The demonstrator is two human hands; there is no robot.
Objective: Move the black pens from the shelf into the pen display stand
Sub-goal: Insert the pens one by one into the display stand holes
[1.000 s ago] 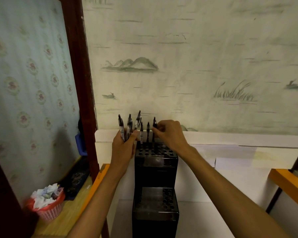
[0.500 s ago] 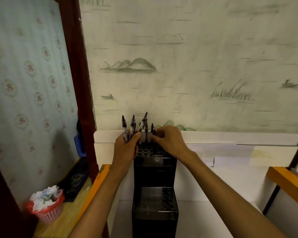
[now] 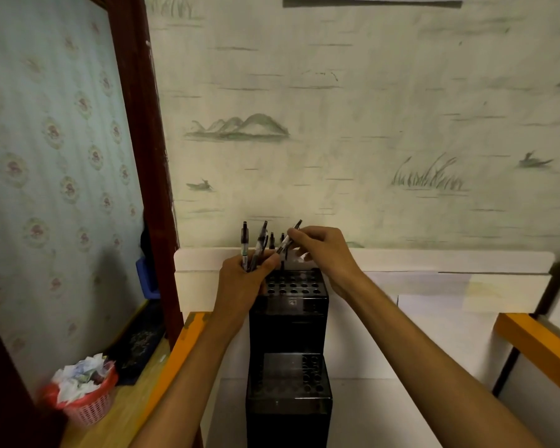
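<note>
The left hand [image 3: 243, 279] is curled around a bundle of slim black pens [image 3: 254, 250], gripping them by their lower barrels so that their upper ends fan out above the fist. The bundle stands roughly upright, just left of the top tier of the stand.

The right hand [image 3: 324, 250] pinches a single black pen [image 3: 288, 240] between thumb and fingertips. This pen is tilted, with its upper end pointing up and to the right and its lower end pointing down toward the left hand's thumb. The pen is above the rear left part of the top tier and is not seated in a hole.

The tall black plastic two-tier pen display stand [image 3: 288, 321] sits between the two forearms on a white shelf surface [image 3: 385, 415]. Each tier carries a grid of round holes on its upper face. Two black pens [image 3: 271, 240] stand upright in the back row of the top tier, partly hidden behind the hands. The remaining visible holes of both tiers hold nothing.

A white backboard [image 3: 434, 260] runs behind the stand, against a pale wall printed with hills and reeds. An orange-edged wooden rail [image 3: 537, 344] lies to the right. At lower left, a red mesh basket of crumpled paper [image 3: 84, 392] rests on a wooden ledge [image 3: 123, 412].
</note>
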